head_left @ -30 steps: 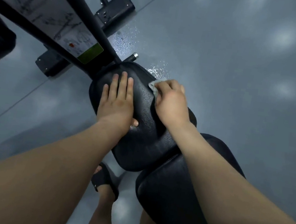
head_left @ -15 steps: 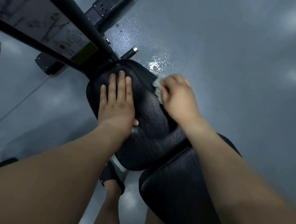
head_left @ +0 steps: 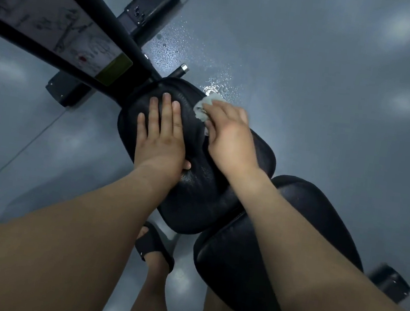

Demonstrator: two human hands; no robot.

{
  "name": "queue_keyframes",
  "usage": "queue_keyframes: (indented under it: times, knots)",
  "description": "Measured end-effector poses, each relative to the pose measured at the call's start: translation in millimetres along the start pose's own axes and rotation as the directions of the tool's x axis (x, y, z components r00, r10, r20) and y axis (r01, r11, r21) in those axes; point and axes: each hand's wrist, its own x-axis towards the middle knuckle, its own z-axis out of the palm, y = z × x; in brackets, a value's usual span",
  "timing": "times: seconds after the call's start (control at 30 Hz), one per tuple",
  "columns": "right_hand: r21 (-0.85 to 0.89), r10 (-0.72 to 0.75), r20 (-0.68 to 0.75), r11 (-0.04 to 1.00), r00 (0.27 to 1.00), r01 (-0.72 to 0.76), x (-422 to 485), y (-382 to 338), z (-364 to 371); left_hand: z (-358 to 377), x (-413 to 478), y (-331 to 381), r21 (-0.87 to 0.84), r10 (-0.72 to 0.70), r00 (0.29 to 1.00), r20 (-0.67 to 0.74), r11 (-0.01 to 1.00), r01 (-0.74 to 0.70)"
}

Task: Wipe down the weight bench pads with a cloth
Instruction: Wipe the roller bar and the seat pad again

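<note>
The black seat pad (head_left: 201,196) of the bench fills the middle of the head view. A second, larger black pad (head_left: 248,273) joins it at the lower right. My left hand (head_left: 162,136) lies flat on the seat pad, fingers straight and together, pointing toward the far end. My right hand (head_left: 229,137) holds a small pale cloth (head_left: 203,109) against the pad's far right edge. Most of the cloth is hidden under my fingers.
A black frame bar (head_left: 106,22) with a printed instruction label (head_left: 59,24) runs diagonally at the upper left. Black frame feet (head_left: 150,7) rest on the grey floor. Water droplets (head_left: 176,44) dot the floor beyond the pad. My sandalled foot (head_left: 155,248) stands below the seat.
My right hand with the cloth has slid along the pad's far right edge, a little toward the far end. The left hand has stayed flat in place.
</note>
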Motion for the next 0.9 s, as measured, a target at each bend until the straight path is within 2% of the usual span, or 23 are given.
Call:
queue_keyframes:
  times: [0.2, 0.33, 0.47, 0.53, 0.6, 0.73, 0.8, 0.9]
  knots:
    - [-0.144, 0.101, -0.061, 0.984, 0.993, -0.109, -39, 45, -19, -5, -1, 2, 0.029, -0.010, 1.000, 0.020, 1.000, 0.009]
    - [-0.005, 0.276, -0.049, 0.961, 0.960, -0.276, -71, 71, -29, -5, -2, 1, 0.017, -0.011, 1.000, 0.000, 1.000, 0.011]
    - [0.015, 0.368, -0.095, 0.929, 0.925, -0.369, -99, 72, -30, -2, -3, 2, 0.010, -0.015, 0.999, -0.033, 1.000, 0.015]
    - [0.012, 0.368, -0.139, 0.929, 0.919, -0.370, -93, 63, -25, -1, -4, 2, 0.015, -0.017, 0.999, -0.043, 1.000, 0.017]
    - [0.009, 0.308, -0.149, 0.951, 0.940, -0.310, -69, 51, -18, -1, -3, 2, 0.011, -0.014, 0.999, -0.042, 1.000, 0.015]
    - [-0.024, 0.132, -0.008, 0.991, 0.991, -0.132, -25, 37, -6, -1, -4, 1, 0.020, -0.018, 0.998, -0.053, 1.000, 0.019]
    - [-0.037, 0.146, -0.028, 0.989, 0.989, -0.147, -26, 43, -6, -2, -4, 1, 0.013, -0.019, 0.999, -0.046, 1.000, 0.020]
    - [-0.045, 0.247, -0.125, 0.966, 0.961, -0.254, -53, 60, -11, -3, -4, 1, 0.016, -0.012, 0.999, -0.044, 1.000, 0.013]
